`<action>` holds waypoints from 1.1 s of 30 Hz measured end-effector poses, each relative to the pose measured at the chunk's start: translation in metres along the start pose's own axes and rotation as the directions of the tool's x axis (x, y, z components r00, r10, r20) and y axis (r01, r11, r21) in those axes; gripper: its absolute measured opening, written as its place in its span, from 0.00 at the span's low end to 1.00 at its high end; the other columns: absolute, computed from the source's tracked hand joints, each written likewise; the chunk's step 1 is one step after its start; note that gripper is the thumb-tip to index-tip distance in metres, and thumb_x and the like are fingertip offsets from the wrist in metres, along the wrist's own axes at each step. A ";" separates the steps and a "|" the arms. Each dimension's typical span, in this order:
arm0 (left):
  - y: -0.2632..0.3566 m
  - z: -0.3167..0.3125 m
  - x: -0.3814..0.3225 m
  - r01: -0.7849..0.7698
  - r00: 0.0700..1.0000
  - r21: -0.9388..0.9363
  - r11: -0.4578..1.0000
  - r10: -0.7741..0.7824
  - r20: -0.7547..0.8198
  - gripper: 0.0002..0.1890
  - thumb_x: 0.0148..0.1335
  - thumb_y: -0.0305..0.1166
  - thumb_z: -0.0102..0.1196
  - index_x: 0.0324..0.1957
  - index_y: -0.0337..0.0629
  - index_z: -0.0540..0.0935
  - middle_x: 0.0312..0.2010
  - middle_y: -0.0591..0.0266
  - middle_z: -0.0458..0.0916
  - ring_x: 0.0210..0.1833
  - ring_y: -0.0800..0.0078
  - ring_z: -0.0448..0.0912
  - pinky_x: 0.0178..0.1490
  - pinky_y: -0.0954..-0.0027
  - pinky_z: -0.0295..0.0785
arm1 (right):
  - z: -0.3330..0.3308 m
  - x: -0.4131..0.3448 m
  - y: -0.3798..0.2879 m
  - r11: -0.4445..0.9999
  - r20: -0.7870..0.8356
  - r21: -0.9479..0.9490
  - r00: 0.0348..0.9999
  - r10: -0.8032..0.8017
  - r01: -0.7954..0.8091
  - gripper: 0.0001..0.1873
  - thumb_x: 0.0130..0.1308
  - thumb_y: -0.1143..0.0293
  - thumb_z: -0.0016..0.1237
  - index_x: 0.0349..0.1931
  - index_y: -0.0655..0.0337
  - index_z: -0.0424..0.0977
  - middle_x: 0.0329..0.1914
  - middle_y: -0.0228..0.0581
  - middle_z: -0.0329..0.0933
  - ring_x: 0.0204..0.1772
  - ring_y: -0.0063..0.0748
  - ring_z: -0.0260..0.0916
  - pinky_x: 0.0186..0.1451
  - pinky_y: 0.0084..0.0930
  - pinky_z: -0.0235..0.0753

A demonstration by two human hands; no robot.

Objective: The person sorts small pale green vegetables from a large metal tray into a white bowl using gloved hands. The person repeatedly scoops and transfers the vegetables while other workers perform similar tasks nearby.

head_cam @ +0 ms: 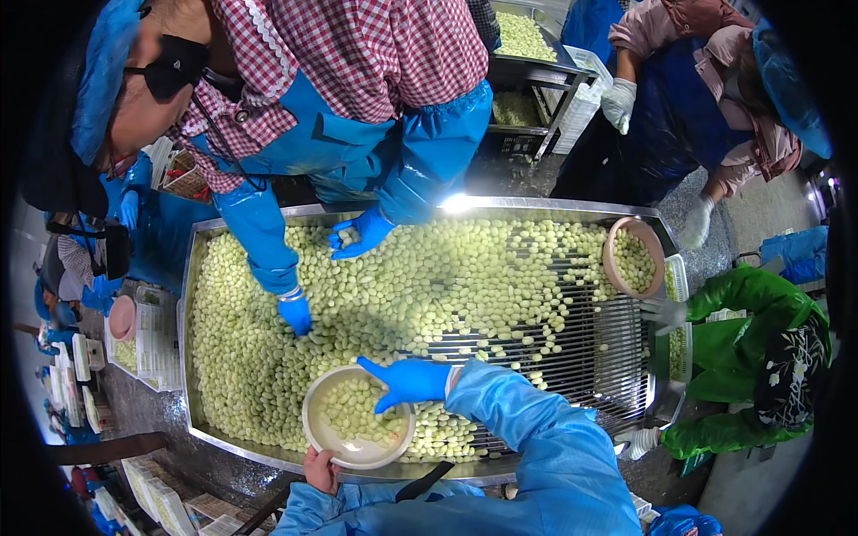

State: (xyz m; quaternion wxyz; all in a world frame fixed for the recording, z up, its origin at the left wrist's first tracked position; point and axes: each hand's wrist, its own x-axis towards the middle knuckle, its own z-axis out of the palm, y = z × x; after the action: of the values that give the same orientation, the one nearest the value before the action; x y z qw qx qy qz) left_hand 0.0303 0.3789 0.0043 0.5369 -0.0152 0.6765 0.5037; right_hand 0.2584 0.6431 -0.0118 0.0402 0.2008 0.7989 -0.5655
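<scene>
A cream plastic bowl point(358, 455), partly filled with pale green oval fruits point(352, 412), rests at the near edge of a metal sorting table point(248, 457). My bare left hand point(322, 471) grips its near-left rim. Over the bowl's right side is my right hand point(412, 383) in a blue glove, its fingers spread and nothing visible in them. More of the same fruits point(255, 375) lie in a thick layer around the bowl. Toward the right they thin out over parallel metal bars point(570, 375).
Across the table, a co-worker's blue-gloved hands point(295, 315) touch the fruits. A pink bowl of fruits point(606, 261) stands at the far-right corner. A person in green sleeves point(737, 342) is at the right end. White crates point(157, 335) are stacked beyond the left end.
</scene>
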 end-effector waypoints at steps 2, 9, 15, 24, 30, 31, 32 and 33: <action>-0.001 0.000 0.002 -0.018 1.000 0.015 1.000 0.018 -0.017 0.14 0.54 0.19 0.47 0.44 0.38 0.76 0.28 0.64 0.79 0.17 0.81 0.69 0.17 0.80 0.62 | 0.001 -0.004 -0.007 0.996 0.045 -0.044 0.996 0.081 -0.079 0.51 0.61 0.40 0.48 0.73 0.58 0.36 0.38 0.59 0.75 0.39 0.54 0.76 0.45 0.39 0.73; 0.000 0.011 0.005 -0.030 0.996 -0.027 0.999 0.032 0.082 0.14 0.55 0.19 0.45 0.44 0.37 0.75 0.27 0.62 0.79 0.16 0.80 0.69 0.17 0.79 0.63 | 0.014 0.009 -0.010 0.991 0.210 -0.120 0.974 0.091 -0.067 0.48 0.60 0.39 0.48 0.71 0.61 0.46 0.54 0.55 0.73 0.54 0.52 0.73 0.56 0.38 0.71; 0.005 0.001 0.002 -0.014 0.999 -0.034 0.999 0.015 0.034 0.14 0.55 0.19 0.46 0.44 0.37 0.76 0.27 0.62 0.79 0.17 0.80 0.69 0.17 0.79 0.63 | -0.031 -0.027 0.094 0.742 -0.208 -0.353 0.821 0.531 -0.570 0.26 0.59 0.50 0.49 0.53 0.58 0.74 0.49 0.47 0.78 0.51 0.46 0.76 0.50 0.40 0.76; 0.009 -0.003 0.000 -0.047 0.999 -0.013 0.999 0.048 0.017 0.13 0.54 0.19 0.46 0.43 0.38 0.75 0.26 0.65 0.77 0.17 0.80 0.69 0.16 0.80 0.60 | -0.160 0.029 0.178 0.763 -0.890 -0.043 0.372 0.264 -0.645 0.32 0.52 0.51 0.59 0.58 0.49 0.69 0.62 0.48 0.62 0.68 0.59 0.53 0.66 0.49 0.60; 0.013 -0.003 -0.012 -0.037 0.998 -0.026 0.999 0.035 -0.055 0.13 0.55 0.20 0.45 0.44 0.38 0.75 0.26 0.64 0.77 0.16 0.81 0.68 0.15 0.81 0.59 | -0.018 0.082 0.150 0.817 -0.783 -0.290 0.615 0.097 -0.498 0.30 0.58 0.57 0.51 0.63 0.51 0.64 0.65 0.48 0.62 0.72 0.58 0.49 0.73 0.57 0.45; 0.012 -0.003 -0.011 -0.043 0.999 -0.022 0.999 0.042 -0.035 0.14 0.55 0.21 0.45 0.44 0.38 0.75 0.26 0.64 0.77 0.16 0.81 0.68 0.15 0.81 0.59 | 0.016 0.085 0.134 0.848 -0.756 -0.298 0.650 0.071 -0.438 0.33 0.60 0.60 0.49 0.67 0.52 0.59 0.69 0.49 0.57 0.74 0.58 0.44 0.74 0.56 0.44; 0.012 -0.006 -0.012 -0.064 0.998 -0.028 0.998 0.064 0.005 0.14 0.55 0.21 0.45 0.45 0.38 0.75 0.26 0.64 0.77 0.16 0.81 0.68 0.15 0.81 0.60 | 0.046 0.084 0.120 0.837 -0.704 -0.395 0.710 -0.012 -0.379 0.29 0.61 0.64 0.48 0.64 0.56 0.62 0.68 0.54 0.57 0.72 0.56 0.49 0.74 0.53 0.46; 0.013 -0.010 -0.012 -0.028 0.999 0.014 0.999 0.028 0.033 0.17 0.56 0.23 0.43 0.50 0.40 0.73 0.29 0.65 0.77 0.20 0.80 0.70 0.19 0.81 0.63 | 0.083 0.061 0.105 0.903 -0.733 -0.386 0.658 -0.174 -0.191 0.29 0.62 0.67 0.47 0.65 0.57 0.61 0.68 0.54 0.55 0.73 0.58 0.47 0.74 0.55 0.45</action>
State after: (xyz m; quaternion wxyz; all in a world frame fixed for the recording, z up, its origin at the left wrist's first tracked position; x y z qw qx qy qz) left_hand 0.0212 0.3718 0.0210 0.5407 0.0064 0.6716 0.5065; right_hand 0.2277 0.6124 -0.1523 -0.2478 0.4063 0.8461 -0.2399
